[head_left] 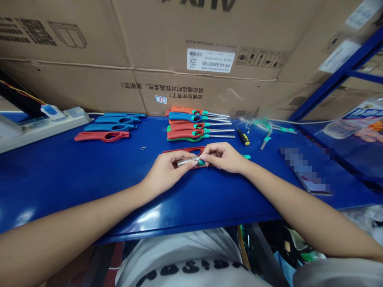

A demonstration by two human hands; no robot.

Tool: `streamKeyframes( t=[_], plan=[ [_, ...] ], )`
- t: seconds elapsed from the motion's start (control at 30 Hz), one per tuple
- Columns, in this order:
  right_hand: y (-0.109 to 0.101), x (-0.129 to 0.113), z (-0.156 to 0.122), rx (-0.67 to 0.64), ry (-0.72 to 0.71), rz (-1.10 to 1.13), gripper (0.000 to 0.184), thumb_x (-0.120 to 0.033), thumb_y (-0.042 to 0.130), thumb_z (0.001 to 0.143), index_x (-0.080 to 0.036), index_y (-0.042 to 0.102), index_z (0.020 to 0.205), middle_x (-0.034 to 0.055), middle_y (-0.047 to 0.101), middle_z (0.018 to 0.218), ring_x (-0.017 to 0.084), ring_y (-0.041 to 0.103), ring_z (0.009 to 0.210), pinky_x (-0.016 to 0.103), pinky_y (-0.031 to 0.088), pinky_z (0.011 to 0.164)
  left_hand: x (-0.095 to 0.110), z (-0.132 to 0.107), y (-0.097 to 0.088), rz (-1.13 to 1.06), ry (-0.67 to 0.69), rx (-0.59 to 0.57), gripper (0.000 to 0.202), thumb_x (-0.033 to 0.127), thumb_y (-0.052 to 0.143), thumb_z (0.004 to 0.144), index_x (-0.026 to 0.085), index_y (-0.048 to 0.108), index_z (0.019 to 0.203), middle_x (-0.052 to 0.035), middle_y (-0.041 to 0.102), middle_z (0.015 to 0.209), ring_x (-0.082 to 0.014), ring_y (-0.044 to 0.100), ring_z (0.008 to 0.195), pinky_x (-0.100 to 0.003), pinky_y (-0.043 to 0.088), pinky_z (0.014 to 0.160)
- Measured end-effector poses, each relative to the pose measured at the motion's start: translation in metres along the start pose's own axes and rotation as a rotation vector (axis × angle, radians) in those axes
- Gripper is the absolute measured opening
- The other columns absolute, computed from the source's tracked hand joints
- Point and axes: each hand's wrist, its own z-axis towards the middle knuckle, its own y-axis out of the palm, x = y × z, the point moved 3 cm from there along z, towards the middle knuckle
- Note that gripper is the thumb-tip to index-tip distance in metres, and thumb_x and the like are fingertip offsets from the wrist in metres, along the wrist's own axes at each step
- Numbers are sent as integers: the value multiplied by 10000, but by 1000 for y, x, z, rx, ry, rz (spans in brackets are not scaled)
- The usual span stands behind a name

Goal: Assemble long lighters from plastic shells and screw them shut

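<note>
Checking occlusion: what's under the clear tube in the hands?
A red shell lies under the tube, flat on the table. The left hand and right hand cover most of it.

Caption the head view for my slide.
Left hand and right hand hold a clear tube over a red plastic lighter shell.
</note>
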Motion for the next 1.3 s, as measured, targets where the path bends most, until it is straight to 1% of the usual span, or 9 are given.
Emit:
streamKeyframes(
  t=[0.1, 0.23, 0.4, 0.53, 0.63, 0.73, 0.9, 1.1, 1.3],
  plan=[
    [1, 0, 0, 5, -2, -4, 387, -525, 741, 803, -146, 665, 790, 12, 663, 663, 108, 581, 593, 238, 464, 581, 0, 0, 1, 13, 21, -2, 259, 400, 725, 864, 177, 771, 987, -59, 796, 986, -212, 738, 897, -318, 576, 842],
    [2, 1, -1, 5, -5, -32, 390, -532, 729, 815, -151, 661, 764, 19, 674, 664, 118, 595, 608, 255, 487, 610, 0, 0, 1, 34, 23, -8, 251, 398, 713, 877, 182, 774, 990, -56, 796, 991, -212, 736, 901, -308, 571, 821],
    [3, 0, -1, -4, -15, -28, 387, -528, 723, 820, -152, 660, 755, 9, 664, 642, 104, 577, 578, 234, 465, 573, 0, 0, 1, 68, 32, -12, 232, 388, 707, 882, 193, 782, 982, -57, 797, 990, -207, 732, 880, -291, 561, 772],
    [2, -4, 0, -12, 3, -5, 418, -564, 716, 816, -158, 641, 755, -14, 633, 612, 64, 469, 459, 206, 373, 456, 0, 1, 1, 41, 21, -11, 233, 386, 712, 872, 185, 775, 972, -59, 798, 973, -205, 732, 860, -299, 572, 780],
    [1, -5, 1, -19, 13, -18, 445, -583, 687, 837, -157, 626, 728, -17, 618, 605, 52, 428, 413, 205, 327, 417, 1, 1, 1, 34, 29, -8, 234, 376, 719, 864, 180, 772, 980, -60, 797, 969, -206, 732, 869, -306, 572, 806],
    [1, -4, 1, -24, 3, -40, 447, -572, 670, 857, -155, 622, 704, -17, 608, 597, 54, 428, 423, 210, 339, 433, 3, 0, 1, 52, 57, -9, 222, 361, 716, 868, 185, 777, 989, -54, 796, 972, -203, 731, 872, -295, 564, 799],
    [3, -3, 2, -22, -30, -66, 443, -567, 671, 857, -159, 624, 689, -2, 621, 610, 89, 508, 541, 229, 428, 555, 2, 0, 2, 80, 50, -13, 241, 367, 710, 869, 181, 777, 1008, -62, 795, 1018, -216, 733, 882, -310, 569, 795],
    [1, -4, 1, -29, 23, -34, 442, -588, 666, 849, -163, 622, 734, -23, 597, 601, 64, 419, 441, 219, 335, 449, 1, 1, 1, 39, 31, 8, 265, 409, 715, 866, 184, 779, 992, -64, 797, 992, -225, 738, 896, -319, 574, 829],
    [2, 2, 0, 16, -20, -59, 409, -556, 685, 836, -162, 628, 744, -15, 593, 597, 97, 499, 536, 233, 398, 541, 2, 0, 1, 68, 55, -5, 211, 361, 713, 877, 193, 786, 983, -45, 797, 962, -205, 733, 871, -289, 564, 798]
  ],
)
